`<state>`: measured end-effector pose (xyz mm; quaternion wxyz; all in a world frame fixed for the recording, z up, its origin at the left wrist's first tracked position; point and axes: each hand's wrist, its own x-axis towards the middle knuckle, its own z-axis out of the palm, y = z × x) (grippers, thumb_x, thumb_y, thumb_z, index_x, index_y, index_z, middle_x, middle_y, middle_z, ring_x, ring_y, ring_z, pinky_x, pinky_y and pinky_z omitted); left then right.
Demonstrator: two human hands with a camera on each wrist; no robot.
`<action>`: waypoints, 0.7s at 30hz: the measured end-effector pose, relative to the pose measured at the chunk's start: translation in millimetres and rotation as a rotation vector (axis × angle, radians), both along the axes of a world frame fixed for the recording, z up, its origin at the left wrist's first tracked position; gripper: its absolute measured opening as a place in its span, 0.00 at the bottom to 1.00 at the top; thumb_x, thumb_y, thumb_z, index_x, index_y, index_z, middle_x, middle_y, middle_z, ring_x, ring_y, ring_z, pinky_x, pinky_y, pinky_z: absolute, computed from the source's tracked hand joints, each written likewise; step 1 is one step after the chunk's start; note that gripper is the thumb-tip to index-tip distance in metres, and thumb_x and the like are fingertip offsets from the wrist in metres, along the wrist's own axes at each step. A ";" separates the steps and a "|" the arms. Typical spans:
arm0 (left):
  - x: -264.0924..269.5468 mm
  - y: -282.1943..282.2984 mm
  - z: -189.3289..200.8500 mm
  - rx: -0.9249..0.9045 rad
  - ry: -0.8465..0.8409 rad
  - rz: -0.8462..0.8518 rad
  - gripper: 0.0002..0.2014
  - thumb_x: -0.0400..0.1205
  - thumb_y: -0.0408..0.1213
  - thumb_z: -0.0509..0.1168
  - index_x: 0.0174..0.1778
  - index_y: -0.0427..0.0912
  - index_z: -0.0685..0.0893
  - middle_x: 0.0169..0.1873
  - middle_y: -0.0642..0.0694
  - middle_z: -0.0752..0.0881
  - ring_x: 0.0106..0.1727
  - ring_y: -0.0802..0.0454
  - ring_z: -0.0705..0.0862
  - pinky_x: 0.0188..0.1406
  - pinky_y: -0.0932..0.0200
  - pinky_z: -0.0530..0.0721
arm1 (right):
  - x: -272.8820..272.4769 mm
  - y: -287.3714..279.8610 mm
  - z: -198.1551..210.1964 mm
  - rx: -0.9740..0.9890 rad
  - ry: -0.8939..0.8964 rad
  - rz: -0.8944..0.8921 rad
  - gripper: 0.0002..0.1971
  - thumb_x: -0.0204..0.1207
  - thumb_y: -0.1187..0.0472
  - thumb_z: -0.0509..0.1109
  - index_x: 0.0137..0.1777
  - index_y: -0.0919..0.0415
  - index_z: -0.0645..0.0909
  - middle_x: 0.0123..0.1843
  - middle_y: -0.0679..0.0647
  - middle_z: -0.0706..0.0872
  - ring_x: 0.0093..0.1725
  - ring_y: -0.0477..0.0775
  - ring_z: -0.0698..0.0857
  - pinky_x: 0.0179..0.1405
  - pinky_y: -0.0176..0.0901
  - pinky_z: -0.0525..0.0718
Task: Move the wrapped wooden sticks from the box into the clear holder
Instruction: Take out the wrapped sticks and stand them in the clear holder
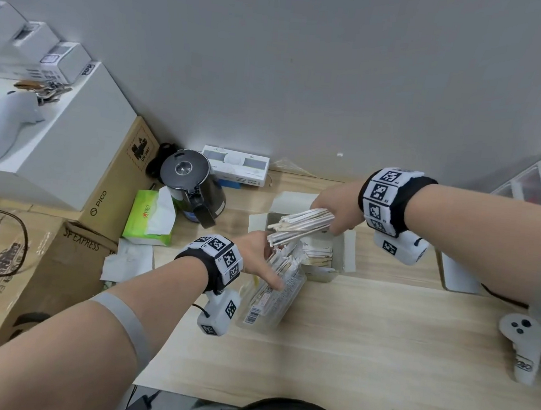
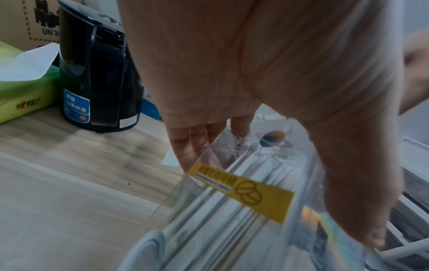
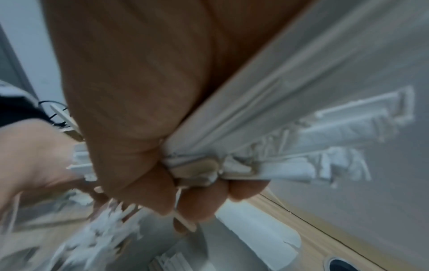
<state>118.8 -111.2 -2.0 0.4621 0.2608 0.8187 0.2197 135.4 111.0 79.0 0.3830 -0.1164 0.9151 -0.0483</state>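
Bundle of wrapped sticks (image 1: 300, 225) gripped at one end, right hand (image 1: 336, 207) fingers (image 3: 197, 205) curled tight round it, above box (image 1: 322, 273). Long axis runs from those fingers toward left hand (image 1: 258, 256). Free ends sit just over clear holder (image 1: 273, 303), which is tilted, part-filled, clasped between left fingers and thumb. Holder's yellow label (image 2: 241, 190) unreadable. Kettle (image 2: 97, 73) beyond left fingers: "双层". PICO carton (image 1: 109, 197); SF EXPRESS carton (image 1: 61, 261).

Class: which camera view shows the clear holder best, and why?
The head view: the clear holder shows almost whole, gripped by the left hand. The left wrist view shows only part of its wall and yellow label. The right wrist view is too blurred to tell.
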 end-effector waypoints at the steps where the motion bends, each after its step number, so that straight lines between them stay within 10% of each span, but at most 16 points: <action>1: -0.8 0.3 0.8 0.004 0.002 -0.002 0.36 0.62 0.42 0.89 0.64 0.48 0.80 0.52 0.54 0.88 0.55 0.53 0.86 0.63 0.56 0.84 | 0.7 -3.3 -2.3 -0.006 -0.001 0.024 0.08 0.74 0.62 0.72 0.52 0.59 0.83 0.40 0.51 0.87 0.35 0.51 0.84 0.32 0.41 0.83; 21: -7.7 2.3 -0.8 0.028 0.022 0.013 0.46 0.48 0.58 0.84 0.62 0.48 0.79 0.54 0.48 0.86 0.57 0.49 0.87 0.63 0.44 0.87 | -2.0 -20.4 -19.2 0.308 0.081 0.336 0.09 0.78 0.59 0.69 0.57 0.57 0.82 0.33 0.46 0.74 0.37 0.53 0.77 0.25 0.37 0.66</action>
